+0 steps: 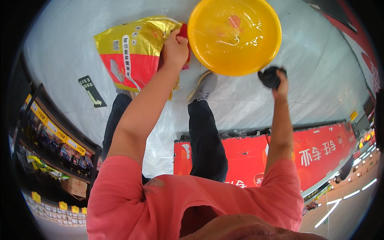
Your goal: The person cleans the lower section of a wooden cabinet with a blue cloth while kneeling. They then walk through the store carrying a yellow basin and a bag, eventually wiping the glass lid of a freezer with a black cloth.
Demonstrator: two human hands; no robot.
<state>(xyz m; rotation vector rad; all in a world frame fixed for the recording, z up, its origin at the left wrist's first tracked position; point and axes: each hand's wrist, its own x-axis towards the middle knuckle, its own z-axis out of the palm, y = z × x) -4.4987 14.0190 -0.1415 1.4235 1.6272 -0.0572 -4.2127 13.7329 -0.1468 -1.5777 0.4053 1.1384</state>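
My left hand (pixel 176 49) grips the edge of a shiny gold-and-red plastic bag (pixel 129 55) that bears printing. Something red (pixel 184 33) shows beside its fingers; I cannot tell whether it is the bag's edge or something else. Just right of that hand stands a round yellow plastic basin (pixel 234 70) holding clear water, with a reddish fish-like figure (pixel 235 22) visible through the water. My right hand (pixel 282 82) holds a crumpled black item (pixel 271 77), perhaps a cloth, by the basin's lower right rim.
Grey floor tiles (pixel 303 90) surround the basin. My grey shoe (pixel 207 84) is close below it. Behind me runs a red printed panel (pixel 246 153) with a worn edge. Store shelves (pixel 57 141) with packaged goods stand at left, near a green floor sign (pixel 92 91).
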